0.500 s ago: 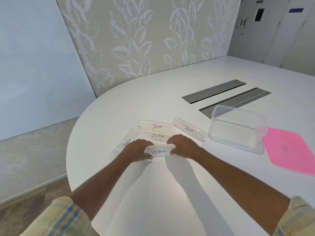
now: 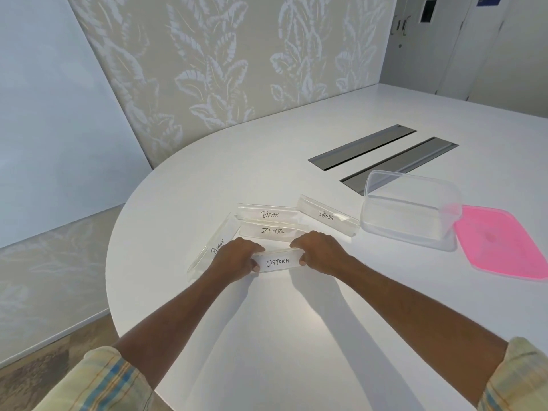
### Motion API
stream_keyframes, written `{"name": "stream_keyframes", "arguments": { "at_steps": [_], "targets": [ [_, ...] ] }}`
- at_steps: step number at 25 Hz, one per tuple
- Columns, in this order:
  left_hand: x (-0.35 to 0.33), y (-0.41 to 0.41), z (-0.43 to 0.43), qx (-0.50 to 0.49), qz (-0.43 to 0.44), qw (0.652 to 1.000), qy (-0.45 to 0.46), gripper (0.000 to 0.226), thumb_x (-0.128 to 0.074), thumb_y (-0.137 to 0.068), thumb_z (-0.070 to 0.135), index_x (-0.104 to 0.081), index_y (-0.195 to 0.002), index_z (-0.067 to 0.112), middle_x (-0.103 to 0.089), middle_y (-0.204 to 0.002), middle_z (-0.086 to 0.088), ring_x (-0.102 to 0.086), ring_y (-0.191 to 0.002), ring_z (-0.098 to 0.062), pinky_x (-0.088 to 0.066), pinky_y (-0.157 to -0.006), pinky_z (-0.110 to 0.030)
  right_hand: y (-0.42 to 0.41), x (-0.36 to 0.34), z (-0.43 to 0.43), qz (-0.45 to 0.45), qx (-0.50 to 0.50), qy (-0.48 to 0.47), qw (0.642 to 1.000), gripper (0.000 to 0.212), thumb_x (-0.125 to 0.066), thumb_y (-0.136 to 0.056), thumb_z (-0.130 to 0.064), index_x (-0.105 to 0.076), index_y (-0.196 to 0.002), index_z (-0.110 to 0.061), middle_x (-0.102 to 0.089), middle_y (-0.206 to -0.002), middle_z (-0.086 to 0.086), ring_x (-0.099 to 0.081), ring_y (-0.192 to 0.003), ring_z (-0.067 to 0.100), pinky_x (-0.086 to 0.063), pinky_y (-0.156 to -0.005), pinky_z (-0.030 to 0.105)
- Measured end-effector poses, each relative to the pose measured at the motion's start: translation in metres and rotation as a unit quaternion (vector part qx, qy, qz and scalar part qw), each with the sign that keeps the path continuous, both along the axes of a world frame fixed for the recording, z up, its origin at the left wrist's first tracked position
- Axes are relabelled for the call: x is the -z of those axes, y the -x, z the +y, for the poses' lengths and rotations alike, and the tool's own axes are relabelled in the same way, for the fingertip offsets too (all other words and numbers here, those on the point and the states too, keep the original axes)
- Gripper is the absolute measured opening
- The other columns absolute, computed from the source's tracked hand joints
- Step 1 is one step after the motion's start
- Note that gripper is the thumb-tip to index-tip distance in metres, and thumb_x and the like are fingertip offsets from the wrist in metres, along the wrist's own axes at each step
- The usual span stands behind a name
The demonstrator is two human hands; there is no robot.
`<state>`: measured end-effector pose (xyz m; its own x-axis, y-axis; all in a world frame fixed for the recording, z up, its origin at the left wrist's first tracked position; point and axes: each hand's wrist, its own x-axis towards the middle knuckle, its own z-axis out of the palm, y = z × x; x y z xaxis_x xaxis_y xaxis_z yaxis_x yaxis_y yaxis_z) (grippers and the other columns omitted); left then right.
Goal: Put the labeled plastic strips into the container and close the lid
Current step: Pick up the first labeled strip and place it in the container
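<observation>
Your left hand [image 2: 237, 258] and right hand [image 2: 318, 252] each pinch an end of the OSTRICH strip [image 2: 277, 262], which lies between them on the table [image 2: 281, 336]. Just beyond your knuckles lies ZEBRA [image 2: 271, 231], then BEAR [image 2: 268, 214]. PENGUIN [image 2: 215, 243] runs past your left hand. Beyond your right hand lies PANDA [image 2: 326, 216], then the open container [image 2: 410, 209] and the pink lid [image 2: 501, 241] beside it.
</observation>
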<state>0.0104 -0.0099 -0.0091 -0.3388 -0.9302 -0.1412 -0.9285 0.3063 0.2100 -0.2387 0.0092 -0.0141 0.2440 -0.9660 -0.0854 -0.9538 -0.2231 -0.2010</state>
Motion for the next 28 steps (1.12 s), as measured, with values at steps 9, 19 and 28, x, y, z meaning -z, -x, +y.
{"name": "stream_keyframes", "arguments": {
  "at_steps": [9,19,28],
  "targets": [
    [-0.019,0.029,-0.002,0.082,-0.032,0.996,0.03,0.056,-0.065,-0.09,0.011,-0.066,-0.14,0.034,-0.077,-0.122,0.003,-0.063,-0.124,-0.025,-0.053,-0.091,-0.037,0.032,-0.016,0.009,-0.017,0.024,0.016,0.999,0.049,-0.076,-0.083,-0.018,-0.07,-0.13,-0.033,-0.072,-0.13,-0.005,-0.063,-0.123,0.024,-0.042,-0.079,0.033],
    [-0.088,0.144,-0.037,0.143,-0.018,0.981,0.128,0.043,-0.07,-0.09,0.014,-0.071,-0.13,0.03,-0.076,-0.118,-0.001,-0.067,-0.114,-0.03,-0.051,-0.078,-0.035,0.137,-0.092,0.005,-0.022,0.093,0.072,0.993,0.043,-0.077,-0.083,-0.018,-0.072,-0.123,-0.033,-0.076,-0.118,0.0,-0.069,-0.113,0.029,-0.053,-0.084,0.038],
    [-0.131,0.272,-0.091,0.195,0.043,0.969,0.144,0.048,-0.071,-0.082,0.005,-0.074,-0.121,0.033,-0.077,-0.112,0.001,-0.068,-0.109,-0.028,-0.048,-0.072,-0.033,0.252,-0.141,-0.015,-0.014,0.163,0.112,0.98,0.042,-0.08,-0.084,-0.02,-0.074,-0.123,-0.032,-0.076,-0.115,0.0,-0.067,-0.111,0.028,-0.055,-0.087,0.04]
  ]
}}
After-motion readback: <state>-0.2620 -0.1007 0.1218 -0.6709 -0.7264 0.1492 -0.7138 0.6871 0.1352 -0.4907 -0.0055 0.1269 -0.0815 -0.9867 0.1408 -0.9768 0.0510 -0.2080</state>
